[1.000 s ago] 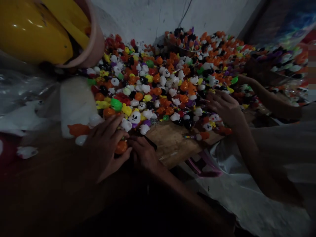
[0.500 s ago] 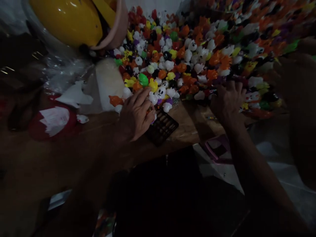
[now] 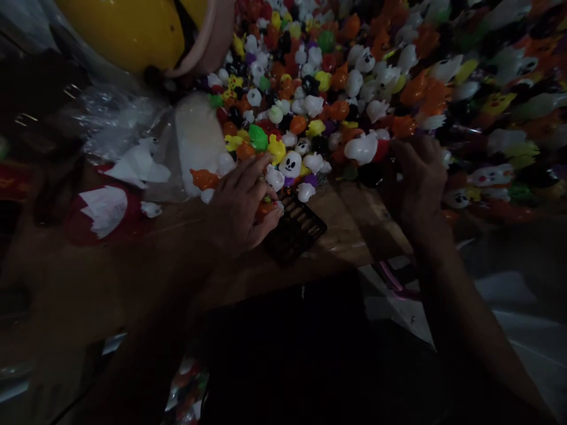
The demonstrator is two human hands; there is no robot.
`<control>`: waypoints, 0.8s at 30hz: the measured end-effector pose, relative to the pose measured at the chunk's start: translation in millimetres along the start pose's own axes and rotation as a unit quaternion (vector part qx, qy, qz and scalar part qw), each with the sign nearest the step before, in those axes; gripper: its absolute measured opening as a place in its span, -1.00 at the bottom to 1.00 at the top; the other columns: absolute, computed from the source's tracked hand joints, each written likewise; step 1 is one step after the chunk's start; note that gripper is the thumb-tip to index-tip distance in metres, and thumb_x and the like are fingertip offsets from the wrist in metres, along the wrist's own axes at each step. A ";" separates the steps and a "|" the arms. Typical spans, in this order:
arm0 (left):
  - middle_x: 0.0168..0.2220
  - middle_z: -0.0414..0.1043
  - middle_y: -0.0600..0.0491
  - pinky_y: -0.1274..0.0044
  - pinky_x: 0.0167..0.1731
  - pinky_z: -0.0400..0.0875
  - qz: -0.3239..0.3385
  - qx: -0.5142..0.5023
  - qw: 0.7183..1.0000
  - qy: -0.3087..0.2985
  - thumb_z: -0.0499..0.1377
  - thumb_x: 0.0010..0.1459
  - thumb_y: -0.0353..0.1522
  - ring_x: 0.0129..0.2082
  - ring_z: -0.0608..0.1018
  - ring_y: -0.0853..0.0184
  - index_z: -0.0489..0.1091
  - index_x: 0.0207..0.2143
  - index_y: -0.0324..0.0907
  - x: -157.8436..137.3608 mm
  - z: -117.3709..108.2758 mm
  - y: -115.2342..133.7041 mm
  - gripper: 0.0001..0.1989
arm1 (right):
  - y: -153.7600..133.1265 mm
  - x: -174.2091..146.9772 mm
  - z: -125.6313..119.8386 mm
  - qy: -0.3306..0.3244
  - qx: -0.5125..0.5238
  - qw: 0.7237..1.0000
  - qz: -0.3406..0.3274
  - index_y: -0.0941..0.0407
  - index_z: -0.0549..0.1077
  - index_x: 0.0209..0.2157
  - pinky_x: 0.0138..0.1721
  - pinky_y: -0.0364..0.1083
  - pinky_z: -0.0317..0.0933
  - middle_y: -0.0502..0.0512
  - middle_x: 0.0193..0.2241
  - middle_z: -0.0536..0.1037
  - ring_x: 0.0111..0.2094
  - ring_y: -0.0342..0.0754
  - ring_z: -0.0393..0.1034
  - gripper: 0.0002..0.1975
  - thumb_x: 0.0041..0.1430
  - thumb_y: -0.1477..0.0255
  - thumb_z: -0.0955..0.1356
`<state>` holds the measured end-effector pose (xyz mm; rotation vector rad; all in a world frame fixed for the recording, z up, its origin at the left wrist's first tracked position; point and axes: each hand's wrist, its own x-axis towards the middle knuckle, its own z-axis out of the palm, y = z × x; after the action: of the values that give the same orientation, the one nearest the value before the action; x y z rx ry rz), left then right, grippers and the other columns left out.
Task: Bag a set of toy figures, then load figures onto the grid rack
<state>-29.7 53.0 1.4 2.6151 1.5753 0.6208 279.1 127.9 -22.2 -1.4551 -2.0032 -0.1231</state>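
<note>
My left hand [image 3: 241,206] is closed around a small orange toy figure [image 3: 264,210] with a greenish top; its palm faces down at the table's edge of the pile. Between the thumb and fingers of my right hand [image 3: 419,186] is the red end of a white-and-red toy figure [image 3: 362,147], whose white part points left. Under and beside my left hand lies a dark slotted tray [image 3: 301,227], partly covered by it. Close by rest a skull-faced white figure [image 3: 290,164] and a green figure [image 3: 257,137].
A heap of small toy figures [image 3: 310,106] covers the back of the wooden table [image 3: 345,224]. At left stand a pink tub [image 3: 217,38] with yellow contents, clear plastic [image 3: 110,118], and a red item [image 3: 88,221] with torn white paper.
My right hand has closed on the white-and-red figure and raised it from the heap. My left hand stays nearly in place. The other person's arm at right has left the view.
</note>
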 end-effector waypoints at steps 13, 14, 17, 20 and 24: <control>0.43 0.12 -0.09 0.18 0.40 0.09 0.009 -0.007 1.000 0.027 0.03 0.25 -0.37 0.44 0.16 0.09 0.43 -0.15 -0.18 -3.2 3.5 -2.0 -0.79 | -105.9 -64.0 72.8 -0.110 0.483 0.856 0.149 0.12 0.56 -0.19 -0.12 0.00 0.39 0.09 -0.27 0.62 -0.20 0.05 0.50 -0.70 0.19 0.19 0.39; 0.42 0.13 -0.08 0.18 0.39 0.11 0.006 -0.004 1.000 0.029 0.03 0.25 -0.37 0.44 0.16 0.09 0.43 -0.16 -0.17 -3.2 4.3 -1.4 -0.79 | -106.6 -61.3 76.0 -0.108 0.486 0.853 0.159 0.12 0.57 -0.23 -0.13 0.01 0.39 0.09 -0.29 0.62 -0.21 0.05 0.50 -0.68 0.17 0.16 0.40; 0.41 0.16 -0.08 0.18 0.37 0.15 -0.003 0.003 0.999 0.039 0.05 0.23 -0.38 0.42 0.20 0.07 0.44 -0.18 -0.17 -3.0 6.3 0.9 -0.81 | -106.6 -56.6 81.1 -0.117 0.479 0.853 0.170 0.12 0.60 -0.33 -0.20 0.00 0.38 0.09 -0.33 0.63 -0.29 0.04 0.49 -0.65 0.12 0.10 0.42; 0.41 0.15 -0.08 0.18 0.37 0.16 -0.004 0.001 0.999 0.045 0.05 0.24 -0.38 0.42 0.20 0.07 0.45 -0.17 -0.18 -3.1 7.8 2.4 -0.80 | -106.4 -57.1 81.9 -0.129 0.463 0.864 0.152 0.12 0.61 -0.33 -0.25 -0.03 0.36 0.09 -0.36 0.64 -0.34 0.02 0.49 -0.65 0.13 0.10 0.41; 0.41 0.16 -0.09 0.17 0.36 0.16 -0.007 0.003 0.999 0.051 0.05 0.25 -0.37 0.42 0.19 0.07 0.45 -0.16 -0.19 -4.4 8.8 1.8 -0.79 | -107.6 -60.1 78.1 -0.105 0.395 0.905 0.115 0.13 0.60 -0.30 -0.31 -0.03 0.35 0.10 -0.39 0.63 -0.38 0.03 0.48 -0.62 0.20 0.09 0.37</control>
<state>-26.9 50.0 -7.7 2.6147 1.6223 0.7611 160.2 71.7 -85.3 -1.1604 -1.6911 0.8827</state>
